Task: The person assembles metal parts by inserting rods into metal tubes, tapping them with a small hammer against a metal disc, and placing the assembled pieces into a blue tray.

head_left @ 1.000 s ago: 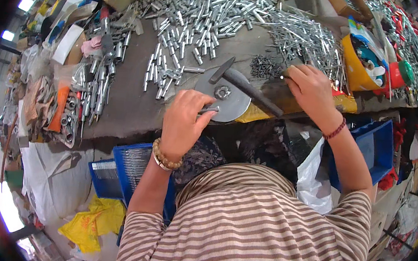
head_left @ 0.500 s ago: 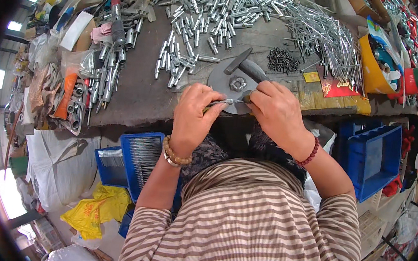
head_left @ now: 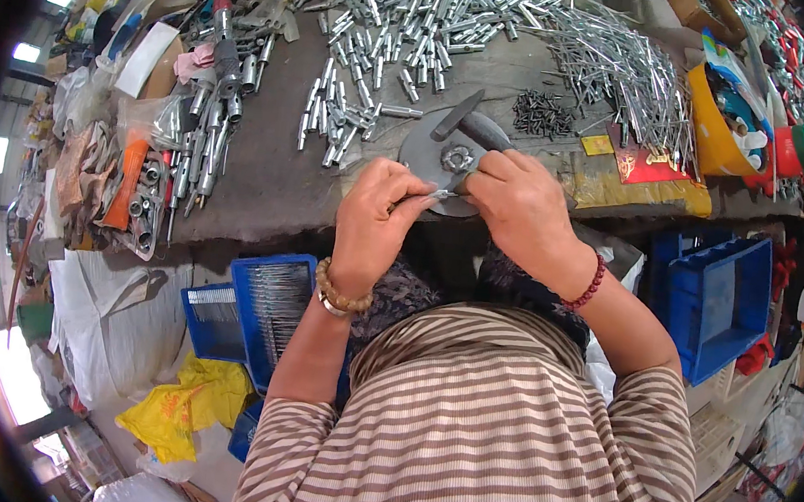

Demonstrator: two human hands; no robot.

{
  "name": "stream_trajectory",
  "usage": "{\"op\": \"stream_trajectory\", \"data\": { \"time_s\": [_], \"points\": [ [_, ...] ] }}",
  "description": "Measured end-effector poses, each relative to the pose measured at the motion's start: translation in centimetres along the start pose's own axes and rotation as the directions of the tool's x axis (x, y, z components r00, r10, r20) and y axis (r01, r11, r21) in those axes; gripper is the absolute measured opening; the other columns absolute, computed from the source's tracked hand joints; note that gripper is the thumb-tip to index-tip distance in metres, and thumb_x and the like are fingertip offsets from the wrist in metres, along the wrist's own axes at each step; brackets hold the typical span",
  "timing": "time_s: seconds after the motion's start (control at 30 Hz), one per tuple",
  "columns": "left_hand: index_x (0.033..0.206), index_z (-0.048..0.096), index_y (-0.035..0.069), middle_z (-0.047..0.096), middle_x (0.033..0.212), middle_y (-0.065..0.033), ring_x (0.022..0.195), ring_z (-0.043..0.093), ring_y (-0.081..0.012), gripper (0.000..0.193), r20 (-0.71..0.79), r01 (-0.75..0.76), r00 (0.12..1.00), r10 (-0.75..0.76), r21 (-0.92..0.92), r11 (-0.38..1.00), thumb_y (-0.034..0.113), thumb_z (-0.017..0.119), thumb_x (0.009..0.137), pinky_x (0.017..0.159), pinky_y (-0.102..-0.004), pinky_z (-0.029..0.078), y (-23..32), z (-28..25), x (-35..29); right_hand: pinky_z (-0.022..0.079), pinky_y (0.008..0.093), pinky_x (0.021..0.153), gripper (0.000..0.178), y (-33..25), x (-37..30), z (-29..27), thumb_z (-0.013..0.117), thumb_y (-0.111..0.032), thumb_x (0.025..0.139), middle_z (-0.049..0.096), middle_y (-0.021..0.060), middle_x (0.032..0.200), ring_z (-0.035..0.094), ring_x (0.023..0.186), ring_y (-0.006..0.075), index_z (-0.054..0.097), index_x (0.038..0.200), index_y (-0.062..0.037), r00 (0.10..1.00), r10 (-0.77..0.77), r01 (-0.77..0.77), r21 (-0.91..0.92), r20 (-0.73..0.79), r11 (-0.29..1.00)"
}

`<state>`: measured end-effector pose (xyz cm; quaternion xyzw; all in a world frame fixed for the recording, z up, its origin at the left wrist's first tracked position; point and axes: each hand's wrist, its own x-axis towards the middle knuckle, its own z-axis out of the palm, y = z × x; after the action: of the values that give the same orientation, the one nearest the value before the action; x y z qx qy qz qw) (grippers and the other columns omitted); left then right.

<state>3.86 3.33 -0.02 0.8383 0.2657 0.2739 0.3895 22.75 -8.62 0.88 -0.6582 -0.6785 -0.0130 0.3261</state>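
Note:
My left hand [head_left: 375,212] is closed in a pinch on a small silvery metal part [head_left: 441,194], held over the near edge of a round grey metal plate [head_left: 418,149]. Just to the right, my right hand [head_left: 526,212] has its fingers pressed together at the part's other end; whatever they grip is hidden. On the plate lies a hammer [head_left: 459,115], its handle running toward my right hand. Near the plate's middle sits a ring-shaped metal piece [head_left: 457,158].
Silvery metal sleeves [head_left: 431,34] and thin rods [head_left: 642,81] are heaped across the bench, beside a pile of small dark screw-like pieces [head_left: 543,115]. Sockets and tools [head_left: 206,138] crowd the left. Blue bins [head_left: 268,306] stand below the bench edge; a yellow container [head_left: 719,126] is at right.
My right hand has shifted slightly left and its fingertips have turned in toward the part. The left hand stays nearly in place, still pinching.

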Motion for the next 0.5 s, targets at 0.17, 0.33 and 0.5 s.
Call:
{"op": "stream_trajectory", "data": {
  "time_s": [0.17,0.33,0.5],
  "points": [
    [0.097,0.078,0.002,0.063,0.092,-0.0078,0.084,0.063,-0.0209,0.013,-0.011,-0.037,0.999,0.037,0.000,0.999,0.000,0.080,0.084,0.073,-0.0325,0.050,0.3,0.1,0.2,0.052,0.0416,0.082,0.011,-0.1,-0.2,0.2,0.069,-0.006,0.079,0.060,0.0069,0.093,0.063,0.094,0.0287,0.069,0.089,-0.0104,0.999,-0.043,0.042,-0.038,-0.018,0.998],
    [0.097,0.077,0.003,0.063,0.091,-0.0082,0.081,0.064,-0.0222,0.012,-0.021,-0.008,1.000,0.008,0.030,1.000,0.002,0.080,0.085,0.072,-0.0338,0.050,0.5,-0.2,-0.2,0.054,0.0445,0.076,0.012,0.7,-0.7,-1.4,0.074,-0.007,0.078,0.060,0.0093,0.089,0.065,0.087,0.0322,0.065,0.086,-0.0089,0.978,0.110,-0.122,-0.057,-0.175,0.991],
    [0.098,0.078,0.004,0.064,0.093,-0.0076,0.083,0.063,-0.0197,0.016,-0.041,-0.020,0.999,0.021,0.027,0.999,-0.001,0.081,0.083,0.073,-0.0315,0.049,0.2,0.1,-0.2,0.054,0.0479,0.076,0.017,5.6,-1.6,-3.5,0.078,-0.006,0.081,0.062,0.0124,0.092,0.066,0.090,0.0364,0.066,0.093,-0.0058,0.923,0.306,-0.348,-0.165,-0.232,0.923]
  ]
}}
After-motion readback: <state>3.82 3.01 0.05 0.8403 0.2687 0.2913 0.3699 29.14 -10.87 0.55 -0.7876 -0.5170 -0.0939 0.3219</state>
